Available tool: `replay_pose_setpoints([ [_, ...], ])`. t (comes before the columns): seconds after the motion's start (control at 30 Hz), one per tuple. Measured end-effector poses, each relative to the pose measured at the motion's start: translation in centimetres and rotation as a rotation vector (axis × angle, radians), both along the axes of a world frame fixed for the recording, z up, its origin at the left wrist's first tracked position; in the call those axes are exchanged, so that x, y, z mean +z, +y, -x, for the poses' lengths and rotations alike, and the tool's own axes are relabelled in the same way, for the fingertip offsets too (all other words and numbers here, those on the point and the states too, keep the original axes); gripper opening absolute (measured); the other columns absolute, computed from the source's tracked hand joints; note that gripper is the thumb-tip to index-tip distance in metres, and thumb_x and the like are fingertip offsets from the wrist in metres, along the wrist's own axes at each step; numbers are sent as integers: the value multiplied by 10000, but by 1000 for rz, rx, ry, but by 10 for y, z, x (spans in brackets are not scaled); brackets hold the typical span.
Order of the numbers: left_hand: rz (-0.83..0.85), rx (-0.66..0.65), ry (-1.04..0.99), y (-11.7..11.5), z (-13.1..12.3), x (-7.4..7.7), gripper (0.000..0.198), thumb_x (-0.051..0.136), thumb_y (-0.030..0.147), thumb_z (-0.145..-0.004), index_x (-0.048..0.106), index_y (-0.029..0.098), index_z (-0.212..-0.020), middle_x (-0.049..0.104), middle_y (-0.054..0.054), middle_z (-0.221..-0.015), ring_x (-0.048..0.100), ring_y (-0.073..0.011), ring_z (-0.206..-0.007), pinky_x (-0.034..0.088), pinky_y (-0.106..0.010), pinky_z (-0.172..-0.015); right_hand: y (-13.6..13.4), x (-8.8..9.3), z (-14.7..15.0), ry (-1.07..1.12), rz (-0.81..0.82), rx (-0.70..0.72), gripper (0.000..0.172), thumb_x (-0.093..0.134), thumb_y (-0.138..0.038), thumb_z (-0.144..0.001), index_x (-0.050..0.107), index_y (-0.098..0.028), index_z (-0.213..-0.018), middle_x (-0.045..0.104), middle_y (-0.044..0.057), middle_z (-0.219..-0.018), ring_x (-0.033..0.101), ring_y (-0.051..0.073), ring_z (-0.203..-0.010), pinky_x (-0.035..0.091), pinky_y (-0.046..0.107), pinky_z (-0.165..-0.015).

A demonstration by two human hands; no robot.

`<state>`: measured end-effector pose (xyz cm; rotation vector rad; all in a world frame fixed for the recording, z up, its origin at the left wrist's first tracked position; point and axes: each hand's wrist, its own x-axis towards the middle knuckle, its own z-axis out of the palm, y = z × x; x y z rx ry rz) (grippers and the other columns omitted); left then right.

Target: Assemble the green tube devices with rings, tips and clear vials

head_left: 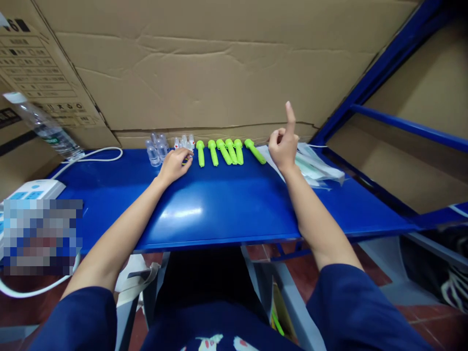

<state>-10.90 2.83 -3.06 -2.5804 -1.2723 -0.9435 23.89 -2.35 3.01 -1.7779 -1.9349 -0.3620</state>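
Note:
Several bright green plastic pieces (224, 151) lie in a row at the back of the blue table (219, 204). My left hand (175, 165) rests on the table just left of the row, fingers curled and pinched on a small green piece that is mostly hidden. Small clear vials (156, 148) and tiny white and red parts (185, 142) stand behind that hand. My right hand (283, 142) is raised above the table right of the row, index finger pointing up, other fingers curled, holding nothing. Clear plastic packets (316, 168) lie under and right of it.
A cardboard wall (219, 68) closes the back. A plastic water bottle (44, 126) leans at the left. A white power strip (32, 189) and its cable (98, 155) lie on the table's left end. A blue metal frame (387, 122) runs along the right.

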Motion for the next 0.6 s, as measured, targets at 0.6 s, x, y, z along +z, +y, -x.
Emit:
replay_pose_setpoints([
  [0.6, 243, 158, 128, -3, 12, -14, 228, 577, 217, -928, 761, 210, -1064, 722, -140, -1204, 629, -372, -1209, 472, -557, -1060, 41, -60, -24, 216, 165, -133, 722, 372, -181, -929, 326, -153, -1648, 751, 160, -1054, 693, 325, -1024, 516, 454, -927],
])
